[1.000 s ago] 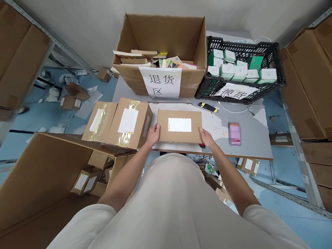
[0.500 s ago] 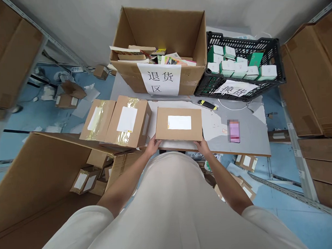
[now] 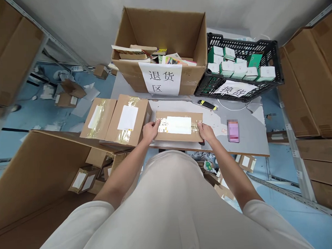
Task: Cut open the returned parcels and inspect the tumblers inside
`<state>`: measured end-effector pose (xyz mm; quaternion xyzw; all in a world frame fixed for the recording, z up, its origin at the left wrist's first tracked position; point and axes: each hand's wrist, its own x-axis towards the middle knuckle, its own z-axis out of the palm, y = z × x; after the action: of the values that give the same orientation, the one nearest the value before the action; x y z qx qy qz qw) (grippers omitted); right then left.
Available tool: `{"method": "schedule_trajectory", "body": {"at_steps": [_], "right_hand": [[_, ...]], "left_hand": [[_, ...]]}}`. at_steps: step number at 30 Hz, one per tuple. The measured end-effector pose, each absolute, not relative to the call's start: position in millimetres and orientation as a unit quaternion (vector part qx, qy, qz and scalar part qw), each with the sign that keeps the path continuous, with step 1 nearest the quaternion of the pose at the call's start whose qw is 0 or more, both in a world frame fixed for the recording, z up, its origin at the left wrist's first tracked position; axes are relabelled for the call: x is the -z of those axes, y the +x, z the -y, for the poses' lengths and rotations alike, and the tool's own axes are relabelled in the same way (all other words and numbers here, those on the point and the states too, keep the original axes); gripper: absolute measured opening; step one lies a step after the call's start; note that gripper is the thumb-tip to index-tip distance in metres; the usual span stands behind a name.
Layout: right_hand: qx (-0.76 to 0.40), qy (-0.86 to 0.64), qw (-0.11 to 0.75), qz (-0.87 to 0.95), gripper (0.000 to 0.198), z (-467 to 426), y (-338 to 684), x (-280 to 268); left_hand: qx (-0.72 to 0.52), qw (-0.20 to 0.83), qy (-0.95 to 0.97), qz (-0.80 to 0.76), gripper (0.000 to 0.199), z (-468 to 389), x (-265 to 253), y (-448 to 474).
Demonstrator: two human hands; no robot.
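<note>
The book box point(image 3: 193, 78), a big open carton with a sign point(image 3: 161, 79) reading 退货区 on its front and books point(image 3: 137, 54) inside, stands on the counter point(image 3: 253, 128). In front of the book box, on the person's side, is a flat brown parcel point(image 3: 179, 127), with a white label point(image 3: 179, 124) and shiny tape point(image 3: 163, 125) on the face turned up. The left hand point(image 3: 151, 132) has its fingers clamped on the parcel's left end, and the right hand point(image 3: 206, 131) has its fingers clamped on the right end; whether the parcel touches the counter I cannot tell. In front of the book box and to its left sit two taped cartons, the outer one point(image 3: 98, 119) up against the inner one point(image 3: 126, 122), which is just beside the left hand. A yellow-and-black cutter point(image 3: 207, 105) lies just in front of the book box's right corner, and a pink item point(image 3: 233, 131), blurred out, lies further forward and to the right of it. Right beside the book box is a black crate point(image 3: 278, 68) of green-and-white boxes point(image 3: 233, 68). Well forward and left of the book box, a large open carton point(image 3: 45, 168) holds small parcels point(image 3: 84, 180)
</note>
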<state>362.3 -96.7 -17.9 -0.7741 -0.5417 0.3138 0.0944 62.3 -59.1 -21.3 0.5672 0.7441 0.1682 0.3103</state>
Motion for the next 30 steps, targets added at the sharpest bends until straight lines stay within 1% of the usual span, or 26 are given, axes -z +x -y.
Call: {"method": "schedule_trajectory", "body": {"at_steps": [2,6,11,13,16,18,21,23,26,28,30], "right_hand": [[-0.312,-0.776,0.089,0.541,0.072,95,361,22],[-0.334,-0.767,0.113,0.537,0.074,98,364,28],[-0.379,-0.745,0.181,0.519,0.070,106,373,35],[-0.385,-0.744,0.214,0.502,0.066,115,378,43],[-0.409,-0.727,0.284,0.472,0.056,135,386,60],[-0.432,-0.703,0.312,0.472,0.055,149,389,75],[-0.460,-0.667,0.303,0.502,0.066,166,387,97],[-0.477,-0.649,0.294,0.515,0.069,171,383,108],[-0.485,-0.646,0.302,0.506,0.060,169,378,113],[-0.472,-0.654,0.308,0.505,0.052,163,377,105],[-0.441,-0.664,0.299,0.525,0.047,153,378,89]], "left_hand": [[-0.167,0.308,0.565,-0.747,0.055,57,23,63],[-0.173,0.311,0.560,-0.748,0.057,57,24,63],[-0.180,0.334,0.551,-0.744,0.060,61,26,59],[-0.210,0.357,0.541,-0.731,0.058,70,31,55],[-0.295,0.419,0.505,-0.695,0.051,90,44,46],[-0.342,0.467,0.485,-0.656,0.051,106,57,39],[-0.355,0.528,0.487,-0.598,0.059,122,78,32],[-0.339,0.566,0.496,-0.564,0.060,125,88,31],[-0.326,0.593,0.503,-0.537,0.056,123,91,33],[-0.330,0.574,0.513,-0.546,0.052,117,83,34],[-0.328,0.528,0.541,-0.566,0.049,108,70,36]]}}
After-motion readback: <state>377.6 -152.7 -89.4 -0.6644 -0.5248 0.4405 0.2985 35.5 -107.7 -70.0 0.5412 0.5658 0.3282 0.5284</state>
